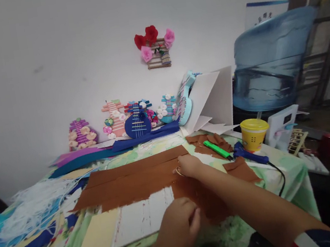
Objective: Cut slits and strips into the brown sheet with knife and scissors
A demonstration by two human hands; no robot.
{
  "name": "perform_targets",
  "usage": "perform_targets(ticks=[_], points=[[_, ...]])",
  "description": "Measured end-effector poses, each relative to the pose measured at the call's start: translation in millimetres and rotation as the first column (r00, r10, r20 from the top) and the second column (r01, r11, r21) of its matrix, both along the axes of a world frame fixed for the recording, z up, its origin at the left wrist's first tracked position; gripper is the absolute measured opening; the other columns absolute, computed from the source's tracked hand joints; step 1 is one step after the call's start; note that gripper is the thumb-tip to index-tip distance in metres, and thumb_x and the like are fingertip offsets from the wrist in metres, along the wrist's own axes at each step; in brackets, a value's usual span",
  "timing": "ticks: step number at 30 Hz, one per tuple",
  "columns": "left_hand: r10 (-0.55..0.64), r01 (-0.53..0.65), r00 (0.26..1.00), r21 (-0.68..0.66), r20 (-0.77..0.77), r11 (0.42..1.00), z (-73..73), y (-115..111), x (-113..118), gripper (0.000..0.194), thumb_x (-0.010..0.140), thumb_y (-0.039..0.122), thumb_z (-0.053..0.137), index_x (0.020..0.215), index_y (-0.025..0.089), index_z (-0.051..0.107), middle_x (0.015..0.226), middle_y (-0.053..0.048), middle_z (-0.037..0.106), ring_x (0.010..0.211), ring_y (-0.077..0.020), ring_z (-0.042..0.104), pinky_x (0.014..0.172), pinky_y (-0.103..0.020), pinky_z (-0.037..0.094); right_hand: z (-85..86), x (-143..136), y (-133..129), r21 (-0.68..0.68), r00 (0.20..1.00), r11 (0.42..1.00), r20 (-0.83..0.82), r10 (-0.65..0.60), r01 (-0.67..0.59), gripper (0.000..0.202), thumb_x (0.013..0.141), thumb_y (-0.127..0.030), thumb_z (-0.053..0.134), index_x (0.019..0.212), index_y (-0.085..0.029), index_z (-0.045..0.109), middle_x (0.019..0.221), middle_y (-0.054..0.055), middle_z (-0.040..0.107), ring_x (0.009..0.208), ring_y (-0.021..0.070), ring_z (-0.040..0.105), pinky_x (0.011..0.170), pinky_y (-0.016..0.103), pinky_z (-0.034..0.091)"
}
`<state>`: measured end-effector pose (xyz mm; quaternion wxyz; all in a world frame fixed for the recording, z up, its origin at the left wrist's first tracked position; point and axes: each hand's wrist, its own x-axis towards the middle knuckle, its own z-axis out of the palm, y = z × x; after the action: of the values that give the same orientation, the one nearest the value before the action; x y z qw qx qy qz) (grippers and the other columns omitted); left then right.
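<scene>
A wide sheet of brown crepe paper [130, 183] lies over a white board [144, 214] whose front part is bare and streaked with thin reddish marks. My right hand [190, 167], with a ring on one finger, reaches across, its fingers bent down onto the brown paper near the right end. Closer to me, my left hand [180, 221] is curled over the board's right front corner, beside the paper's hanging edge; whatever its fingertips hold is hidden. A green utility knife [217, 149] rests on brown scraps [237, 168], near a blue glue gun [250, 155] with a black cord.
A yellow-lidded cup [255, 134] stands at right before a large water bottle [271, 65]. White strings [37, 206] and coloured paper pile up at left. A cream card [96, 243] is in front. Decorated instrument-shaped crafts [137, 121] line the wall beside folded white boards [204, 96].
</scene>
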<state>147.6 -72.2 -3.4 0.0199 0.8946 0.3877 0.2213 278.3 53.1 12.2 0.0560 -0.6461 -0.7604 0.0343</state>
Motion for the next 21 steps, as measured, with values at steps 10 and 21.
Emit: perform_targets(ticks=[10, 21], points=[[0.11, -0.125, 0.977, -0.074, -0.184, 0.989, -14.2, 33.4, 7.3, 0.057, 0.076, 0.044, 0.043, 0.119, 0.007, 0.043, 0.123, -0.018, 0.041, 0.115, -0.0303, 0.033, 0.092, -0.042, 0.027, 14.2, 16.3, -6.5, 0.077, 0.992, 0.99, 0.065, 0.111, -0.116, 0.027, 0.079, -0.032, 0.049, 0.097, -0.013, 0.053, 0.098, 0.009, 0.056, 0.087, 0.018, 0.054, 0.073, 0.032, 0.043], [0.064, -0.117, 0.962, -0.186, -0.267, 0.976, -27.2, 20.8, 2.9, 0.082, 0.069, 0.062, 0.041, 0.13, 0.01, 0.025, 0.135, -0.019, 0.018, 0.124, -0.0309, 0.011, 0.098, -0.046, 0.011, 2.0, 30.0, 46.0, 0.061, 0.995, 0.998, 0.093, 0.03, -0.036, 0.028, 0.082, -0.029, 0.046, 0.106, -0.014, 0.049, 0.106, 0.007, 0.051, 0.09, 0.0174, 0.053, 0.075, 0.037, 0.045]])
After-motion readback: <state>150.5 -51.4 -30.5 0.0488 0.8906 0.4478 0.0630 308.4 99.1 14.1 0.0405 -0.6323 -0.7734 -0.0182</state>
